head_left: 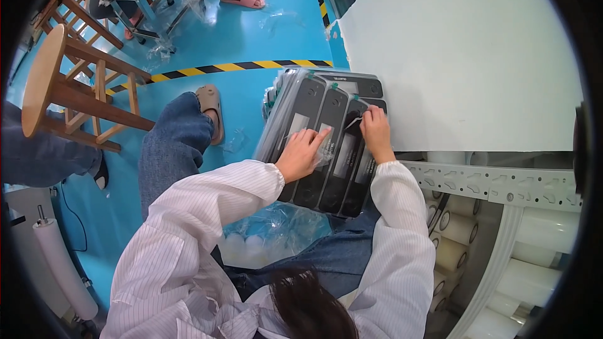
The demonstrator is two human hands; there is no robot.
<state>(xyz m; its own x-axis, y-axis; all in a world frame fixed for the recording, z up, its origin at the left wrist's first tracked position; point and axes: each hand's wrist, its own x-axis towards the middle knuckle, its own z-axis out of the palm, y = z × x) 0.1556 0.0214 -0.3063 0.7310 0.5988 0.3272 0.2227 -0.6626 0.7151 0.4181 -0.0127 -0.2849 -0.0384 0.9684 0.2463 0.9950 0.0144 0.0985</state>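
Note:
Over my lap lies a stack of clear plastic trays [271, 127] filled with long dark panels [330, 113], each with a round mark and a small green tab at its far end. My left hand [299, 156] rests above the middle panels, index finger stretched out, with a crumpled bit of clear film [325, 150] under its curled fingers. My right hand [377, 133] is at the right-hand panel, thumb and finger pinched on a thin pale strip of film [355, 122] by its upper part. Whether that strip still sticks to the panel is too small to tell.
A white board [465, 56] stands close on my right, above a perforated metal rail [496, 182] and several film rolls [455, 229]. Wooden stools [94, 88] and another person's pink sandal [251, 0] are at the left. Loose clear film [276, 223] lies below the trays.

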